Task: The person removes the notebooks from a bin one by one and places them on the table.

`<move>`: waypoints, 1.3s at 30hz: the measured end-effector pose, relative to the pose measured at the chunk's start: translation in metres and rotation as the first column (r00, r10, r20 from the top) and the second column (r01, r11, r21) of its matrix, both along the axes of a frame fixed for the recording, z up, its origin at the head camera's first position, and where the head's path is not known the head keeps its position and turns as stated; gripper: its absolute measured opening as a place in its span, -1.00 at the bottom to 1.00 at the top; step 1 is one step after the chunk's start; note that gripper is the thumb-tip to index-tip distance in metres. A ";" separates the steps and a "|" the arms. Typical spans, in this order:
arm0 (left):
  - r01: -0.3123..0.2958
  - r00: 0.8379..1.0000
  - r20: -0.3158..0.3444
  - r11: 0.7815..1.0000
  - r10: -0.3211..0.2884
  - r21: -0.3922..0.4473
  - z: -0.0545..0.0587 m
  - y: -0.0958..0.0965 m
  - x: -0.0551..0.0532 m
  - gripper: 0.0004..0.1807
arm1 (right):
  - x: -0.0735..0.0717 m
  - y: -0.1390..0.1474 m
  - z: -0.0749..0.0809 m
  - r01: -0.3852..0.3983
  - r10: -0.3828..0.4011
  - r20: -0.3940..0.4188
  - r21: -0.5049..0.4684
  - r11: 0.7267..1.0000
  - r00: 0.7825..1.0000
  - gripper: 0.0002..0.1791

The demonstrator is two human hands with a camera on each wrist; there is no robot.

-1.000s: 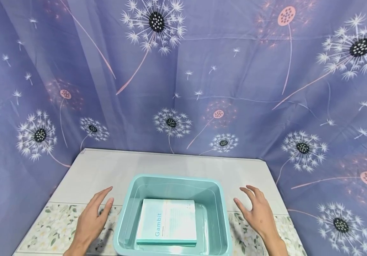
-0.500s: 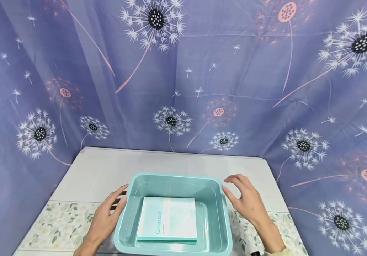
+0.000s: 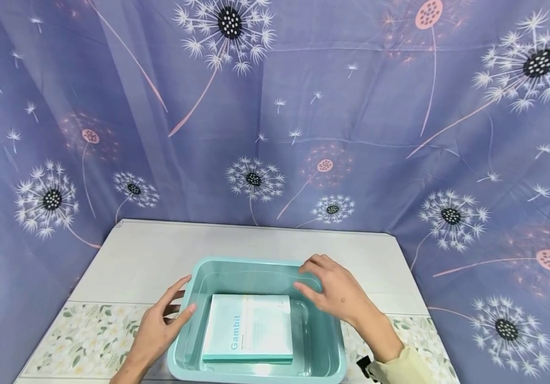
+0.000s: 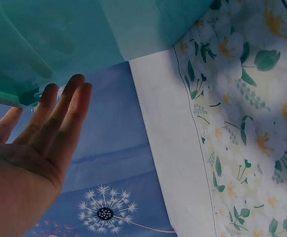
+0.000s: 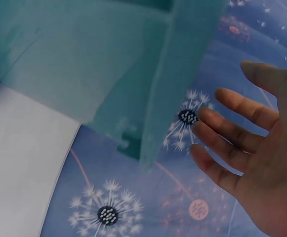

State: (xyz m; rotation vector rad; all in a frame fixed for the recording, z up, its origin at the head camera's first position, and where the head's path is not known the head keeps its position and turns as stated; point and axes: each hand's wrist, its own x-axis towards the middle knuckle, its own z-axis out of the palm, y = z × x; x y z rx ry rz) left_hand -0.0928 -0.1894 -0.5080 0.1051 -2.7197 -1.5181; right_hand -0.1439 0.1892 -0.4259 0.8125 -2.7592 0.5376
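Observation:
A light teal plastic tub (image 3: 256,260) stands on the table, and a pale book (image 3: 267,330) printed "Gambit" lies flat on its floor. At the tub's left side is my left hand (image 3: 156,328), its fingers extended along the outer wall and its thumb at the rim. The left wrist view shows those fingers (image 4: 59,118) nearly straight beside the tub wall. My right hand (image 3: 339,290) is over the tub's back right corner, thumb and fingers spread, holding nothing. In the right wrist view its fingers (image 5: 232,133) are loosely bent and apart from the tub.
The table has a white surface (image 3: 160,248) with a floral-patterned strip (image 3: 83,336) across the front. Purple dandelion-print curtains (image 3: 198,176) hang behind it and at both sides. A pale sleeve (image 3: 402,368) and a black band show at my right wrist.
Both hands have come inward from beside the tub. My left hand has reached the left rim; my right hand has moved left over the back right corner. Tub and book stay put.

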 end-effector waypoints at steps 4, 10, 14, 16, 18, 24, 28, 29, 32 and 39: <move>-0.006 1.000 0.011 0.998 0.005 0.059 0.001 -0.001 0.001 -0.29 | 0.001 -0.012 0.005 -0.038 0.037 0.023 0.029 0.999 0.999 -0.70; 0.000 1.000 0.008 0.990 -0.001 0.143 -0.001 0.001 0.001 -0.22 | 0.000 -0.026 0.008 -0.100 0.099 0.033 0.045 0.994 0.995 -0.72; 0.013 1.000 0.011 0.978 -0.016 0.208 -0.002 0.002 -0.001 -0.19 | 0.000 -0.031 0.011 -0.118 0.116 0.037 0.084 0.989 0.993 -0.70; 0.020 0.999 0.019 0.965 -0.025 0.262 -0.003 0.001 -0.002 -0.19 | -0.002 -0.034 0.014 -0.124 0.121 0.035 0.096 0.988 0.992 -0.70; 0.021 0.999 0.028 0.952 -0.031 0.305 -0.003 0.000 -0.002 -0.19 | -0.003 -0.037 0.018 -0.131 0.128 0.040 0.100 0.986 0.991 -0.70; 0.000 0.997 0.075 0.948 -0.025 0.317 -0.001 0.000 -0.004 -0.18 | -0.007 -0.053 0.025 -0.183 0.174 0.076 0.128 0.975 0.982 -0.66; -0.009 0.994 0.104 0.952 -0.024 0.306 0.001 0.000 -0.005 -0.18 | -0.010 -0.066 0.023 -0.220 0.204 0.110 0.160 0.962 0.973 -0.64; -0.011 0.994 0.110 0.953 -0.024 0.304 0.002 0.000 -0.006 -0.18 | -0.010 -0.069 0.022 -0.228 0.209 0.123 0.168 0.959 0.970 -0.64; -0.009 0.993 0.115 0.955 -0.026 0.298 0.004 0.000 -0.007 -0.19 | -0.011 -0.079 0.018 -0.250 0.218 0.172 0.191 0.949 0.961 -0.63; -0.008 0.991 0.129 0.958 -0.030 0.288 0.003 0.000 -0.003 -0.19 | -0.006 -0.098 -0.003 -0.322 0.267 0.224 0.264 0.909 0.937 -0.57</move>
